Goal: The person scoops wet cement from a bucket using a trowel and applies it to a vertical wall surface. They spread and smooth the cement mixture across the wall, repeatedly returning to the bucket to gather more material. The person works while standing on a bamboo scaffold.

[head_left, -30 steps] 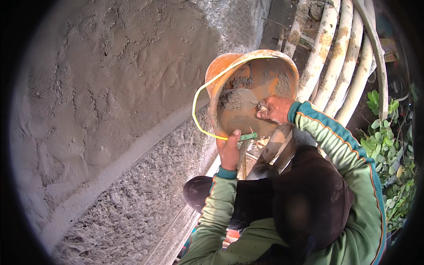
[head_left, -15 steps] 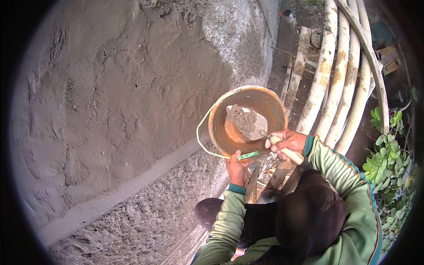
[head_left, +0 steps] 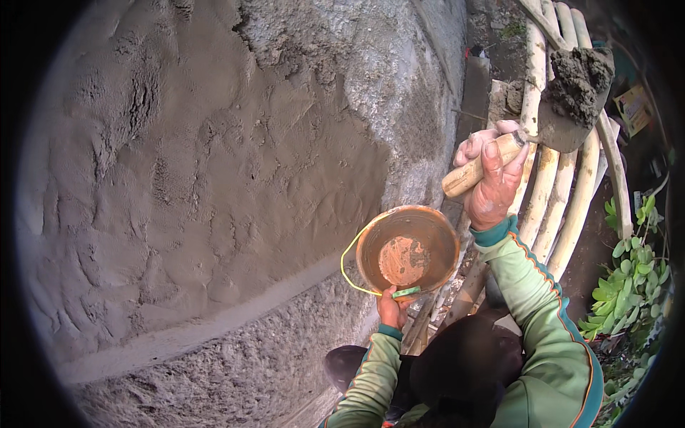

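Observation:
My right hand (head_left: 494, 175) is closed around the wooden handle of a trowel (head_left: 564, 132), raised ahead and to the right. A lump of wet grey mortar (head_left: 579, 82) sits on the trowel's blade. My left hand (head_left: 390, 308) grips the near rim of an orange-brown bucket (head_left: 446, 235), beside the green grip of its pale yellow handle. Inside, the bottom carries only a thin smear and a little mortar. To the left rises a wall (head_left: 214, 178) coated with rough wet mortar, its upper right part still bare, pale and grainy.
Several pale wooden poles (head_left: 564, 207) run lengthwise on the right, with a thinner crossing pole on top. Leafy green plants (head_left: 628, 285) grow at the right edge. Below the coated area, a smooth ledge (head_left: 193, 317) borders rough grey masonry (head_left: 235, 364).
My right hand has lifted the trowel out of the bucket, up and to the right, with mortar on its blade. The bucket has shifted lower and holds less mortar.

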Motion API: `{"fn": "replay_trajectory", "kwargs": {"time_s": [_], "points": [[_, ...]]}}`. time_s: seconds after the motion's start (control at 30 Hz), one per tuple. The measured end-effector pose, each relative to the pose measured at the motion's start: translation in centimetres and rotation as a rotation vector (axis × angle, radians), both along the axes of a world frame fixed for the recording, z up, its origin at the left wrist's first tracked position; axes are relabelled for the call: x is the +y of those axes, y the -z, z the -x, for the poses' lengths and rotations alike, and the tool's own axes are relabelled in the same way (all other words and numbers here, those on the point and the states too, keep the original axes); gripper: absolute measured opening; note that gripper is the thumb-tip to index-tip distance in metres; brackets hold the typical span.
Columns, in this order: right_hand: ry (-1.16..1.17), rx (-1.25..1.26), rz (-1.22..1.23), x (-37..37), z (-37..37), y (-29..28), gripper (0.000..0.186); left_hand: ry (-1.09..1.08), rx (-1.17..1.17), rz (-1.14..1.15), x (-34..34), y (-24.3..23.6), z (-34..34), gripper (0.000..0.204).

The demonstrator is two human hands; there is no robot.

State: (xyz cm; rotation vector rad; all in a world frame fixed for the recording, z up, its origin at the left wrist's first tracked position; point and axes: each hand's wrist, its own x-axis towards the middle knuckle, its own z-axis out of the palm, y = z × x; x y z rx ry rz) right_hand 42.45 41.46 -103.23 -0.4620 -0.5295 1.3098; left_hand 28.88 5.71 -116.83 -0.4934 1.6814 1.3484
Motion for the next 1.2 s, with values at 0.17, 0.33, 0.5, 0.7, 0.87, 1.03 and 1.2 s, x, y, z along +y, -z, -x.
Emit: {"fn": "replay_trajectory", "kwargs": {"time_s": [0.17,0.33,0.5,0.7,0.87,1.03,1.2], "points": [[-0.572,-0.925,-0.031,1.5,7.5,7.6,0.034,0.109,-0.008,0.049,-1.0,1.8,-0.8,0.041],[-0.681,-0.843,0.166,-3.1,5.9,8.9,0.042,0.082,-0.028,0.048,-0.4,0.2,-1.4,0.038],[-0.271,-0.908,0.056,-1.6,7.2,14.6,0.044,0.06,-0.043,0.027,-0.2,0.2,-1.7,0.039],[-0.973,-0.473,0.296,0.1,12.9,8.9,0.043,0.07,-0.053,0.029,-1.7,0.3,-1.8,0.042],[-0.882,-0.516,0.288,6.4,18.4,4.0,0.038,0.033,-0.031,0.05,-3.1,-1.0,-2.1,0.041],[-1.029,-0.405,0.581,3.9,19.3,5.5,0.041,0.051,-0.012,0.037,-2.5,-1.9,-2.0,0.043],[-1.168,0.01,0.726,-2.6,19.8,8.0,0.042,0.044,-0.02,0.069,-2.7,-0.9,-1.9,0.042]]}}
